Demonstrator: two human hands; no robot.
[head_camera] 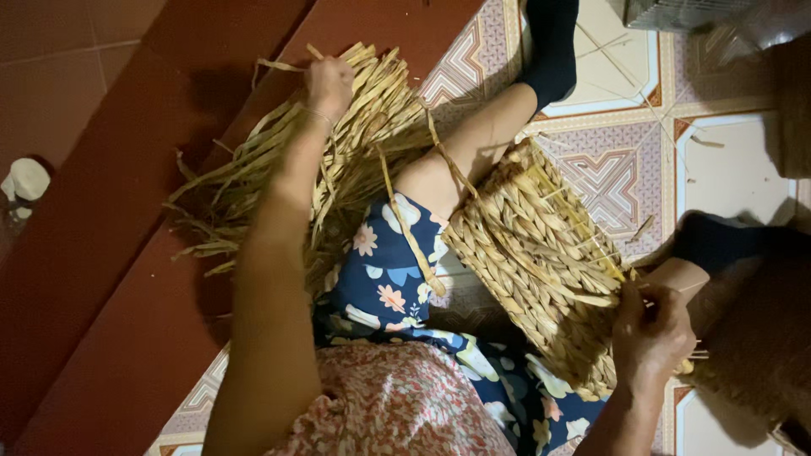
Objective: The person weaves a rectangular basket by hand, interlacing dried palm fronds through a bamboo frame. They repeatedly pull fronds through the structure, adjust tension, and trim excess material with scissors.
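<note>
Meanwhile the left hand (329, 83) grips dried straw strands (253, 181); the right hand (650, 325) pinches the woven basket (536, 253).

The scene is dimly and unevenly lit, with a warm yellowish cast. Light seems to come from the upper right, where the pale patterned floor tiles (608, 51) are brightest and slightly washed out. The red floor (101, 219) at left falls off into deep shade. Soft shadows lie under the bundle of dried straw strips (253, 186) and beside the woven basket (541, 253). Detail is soft and grainy throughout. The dark mass at the right edge is murky, perhaps underexposed.
</note>
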